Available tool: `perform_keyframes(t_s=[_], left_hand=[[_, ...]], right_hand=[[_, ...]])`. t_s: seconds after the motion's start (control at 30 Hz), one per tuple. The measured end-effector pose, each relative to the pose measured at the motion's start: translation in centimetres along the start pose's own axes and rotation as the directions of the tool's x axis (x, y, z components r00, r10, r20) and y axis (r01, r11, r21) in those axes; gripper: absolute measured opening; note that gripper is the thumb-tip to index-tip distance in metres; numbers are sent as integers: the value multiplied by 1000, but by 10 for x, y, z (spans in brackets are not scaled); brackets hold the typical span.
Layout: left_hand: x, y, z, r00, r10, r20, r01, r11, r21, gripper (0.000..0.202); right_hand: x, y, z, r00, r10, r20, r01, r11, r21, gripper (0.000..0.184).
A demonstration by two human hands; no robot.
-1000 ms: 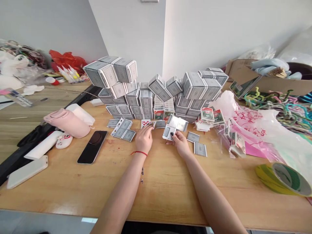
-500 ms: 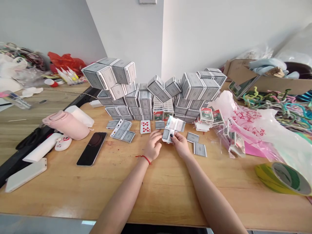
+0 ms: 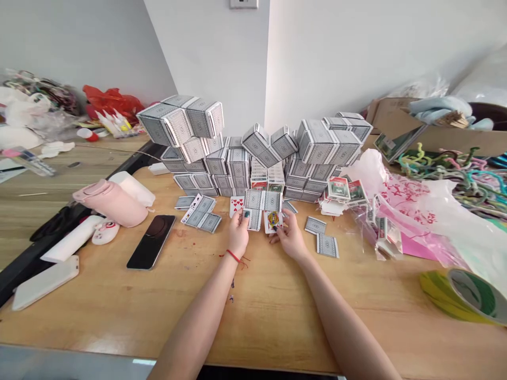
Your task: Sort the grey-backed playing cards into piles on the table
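My left hand (image 3: pixel 238 232), with a red string at the wrist, pinches the left side of some joined grey-backed playing cards (image 3: pixel 255 203) held up off the table. In my right hand (image 3: pixel 292 235) is a face-up picture card (image 3: pixel 273 221), gripped at its right side and touching or overlapping the joined cards. Behind my left fingers lies a ten-of-hearts-like red card (image 3: pixel 236 203). To the left is a small pile of cards (image 3: pixel 201 213); right of my right hand lie two face-down cards (image 3: pixel 327 245). Cube-shaped blocks folded from cards (image 3: pixel 237 163) stand behind.
On the left are a phone (image 3: pixel 151 241), a pink bottle (image 3: pixel 113 203) and a white power bank (image 3: pixel 46 282). Card boxes (image 3: pixel 338 190), plastic bags (image 3: pixel 407 184) and a yellow tape roll (image 3: pixel 435 290) sit on the right. A cardboard box (image 3: pixel 443 137) stands behind.
My left hand has gone from resting beside the cards to pinching them. The joined cards are raised and turned more squarely to me, and a picture card now shows in my right hand.
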State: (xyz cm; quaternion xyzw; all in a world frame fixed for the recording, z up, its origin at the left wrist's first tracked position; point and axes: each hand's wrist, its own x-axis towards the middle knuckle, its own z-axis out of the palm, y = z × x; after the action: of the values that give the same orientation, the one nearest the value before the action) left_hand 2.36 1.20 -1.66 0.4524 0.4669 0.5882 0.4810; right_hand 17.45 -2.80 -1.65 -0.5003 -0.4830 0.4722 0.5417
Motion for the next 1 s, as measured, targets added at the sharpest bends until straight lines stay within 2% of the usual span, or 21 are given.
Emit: perform_keyframes(t_s=[0.07,0.1,0.23,0.43,0.73,0.9,1.0], left_hand=[[2,0,-1,998,-67,-13,65,991,-115,28],[3,0,0,994,-106,-13,102,979,-179,28],[6,2,0,976,-215,-29,188,907,-375,30],[9,5,-4,962,-265,-67,205,862,-464,32],[7,0,0,983,-180,-48,154,931,-332,28],[6,0,-3,1000,-21,2,21,998,-60,25],[4,3,-4,997,54,48,-59,993,100,26]], right_hand=[[0,-1,0,1000,1,21,-1,1000,25,62],[0,-1,0,999,2,32,-3,1000,24,60],[0,-5,-2,999,31,26,-31,1000,4,27],[2,-9,-6,996,67,-67,-61,995,80,26],[1,-6,-4,997,56,-44,-56,998,3,33],[0,-11,-4,998,48,28,-46,996,-75,34],[0,-12,-6,995,88,49,-84,993,-84,36]])
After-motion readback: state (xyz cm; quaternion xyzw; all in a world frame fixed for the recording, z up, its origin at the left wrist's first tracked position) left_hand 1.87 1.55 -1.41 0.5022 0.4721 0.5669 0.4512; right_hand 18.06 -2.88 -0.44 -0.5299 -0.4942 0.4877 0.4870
